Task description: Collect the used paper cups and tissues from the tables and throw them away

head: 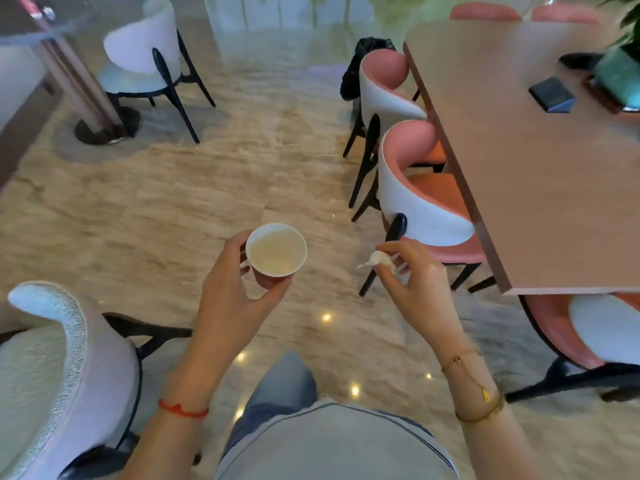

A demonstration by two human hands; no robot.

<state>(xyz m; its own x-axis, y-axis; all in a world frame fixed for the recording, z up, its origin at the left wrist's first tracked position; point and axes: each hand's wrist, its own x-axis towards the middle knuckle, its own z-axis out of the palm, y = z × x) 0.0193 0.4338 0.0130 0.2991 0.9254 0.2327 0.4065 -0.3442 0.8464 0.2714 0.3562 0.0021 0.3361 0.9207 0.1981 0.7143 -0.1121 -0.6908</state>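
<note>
My left hand [231, 289] grips a paper cup [276, 251] from below and behind; the cup is upright, white inside, reddish outside, and looks empty. My right hand [417, 282] pinches a crumpled white tissue [379, 259] between thumb and fingertips. Both hands are held out over the marble floor, a short gap apart, left of the long table [512, 161].
Pink-and-white chairs [422, 199] line the table's left side, one more [602, 327] at its near end. A black bag [353, 71] stands behind the far chair. White chairs sit at near left [62, 368] and far left [145, 57]. A dark box [552, 93] and potted plant [620, 64] are on the table.
</note>
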